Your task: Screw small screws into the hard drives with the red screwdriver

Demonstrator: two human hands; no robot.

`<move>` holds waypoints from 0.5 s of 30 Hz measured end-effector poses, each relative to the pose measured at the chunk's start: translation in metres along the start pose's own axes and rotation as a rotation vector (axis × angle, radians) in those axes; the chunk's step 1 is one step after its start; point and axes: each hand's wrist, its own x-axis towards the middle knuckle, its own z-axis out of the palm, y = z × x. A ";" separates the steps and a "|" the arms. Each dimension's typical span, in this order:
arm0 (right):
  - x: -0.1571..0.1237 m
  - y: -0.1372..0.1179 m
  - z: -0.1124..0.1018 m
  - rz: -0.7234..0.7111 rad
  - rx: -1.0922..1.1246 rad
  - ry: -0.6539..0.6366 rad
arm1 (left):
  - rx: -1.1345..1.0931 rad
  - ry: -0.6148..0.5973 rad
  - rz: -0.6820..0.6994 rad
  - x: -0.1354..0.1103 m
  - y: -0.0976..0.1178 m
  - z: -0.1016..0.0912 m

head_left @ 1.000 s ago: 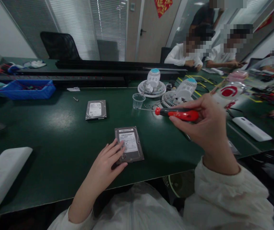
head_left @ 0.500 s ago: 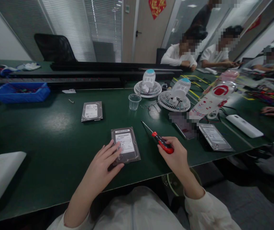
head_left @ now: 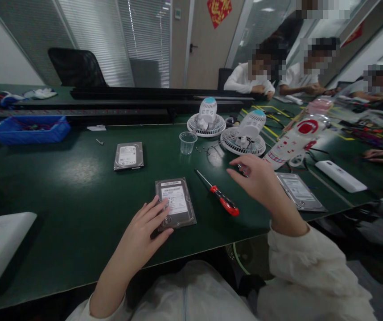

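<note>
My left hand (head_left: 144, 229) lies with fingers spread over the lower left of a hard drive (head_left: 181, 218), which rests label up on the table. To its right, a red and black screwdriver (head_left: 223, 199) lies loose, tip pointing up and left. Above and to the right of its handle hovers my right hand (head_left: 258, 178), thumb and forefinger apart and nothing visible between them. Behind that hand a dark phone is mostly hidden. A second hard drive (head_left: 129, 156) sits farther back on the left, and a third drive (head_left: 300, 191) is right of my right wrist.
A clear plastic cup (head_left: 187, 143) stands near small screws and two white fan heads (head_left: 207, 118). A white patterned bottle (head_left: 293, 138) and a white power bank (head_left: 341, 176) are on the right. A blue bin (head_left: 30, 133) stands left. Co-workers sit across and at right.
My right hand has let go of the screwdriver and moved up and right, over the phone. The screwdriver now lies on the table. My left hand stays on the hard drive.
</note>
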 end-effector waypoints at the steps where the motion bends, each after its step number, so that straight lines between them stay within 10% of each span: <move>1: 0.022 -0.003 0.000 0.027 -0.066 -0.094 | -0.004 0.002 -0.001 0.000 0.000 0.000; 7: 0.126 -0.015 0.057 0.059 -0.148 -0.313 | -0.001 -0.007 -0.003 0.000 0.002 -0.001; 15: 0.157 -0.002 0.102 0.079 -0.220 -0.384 | -0.030 -0.035 -0.008 0.001 0.001 -0.004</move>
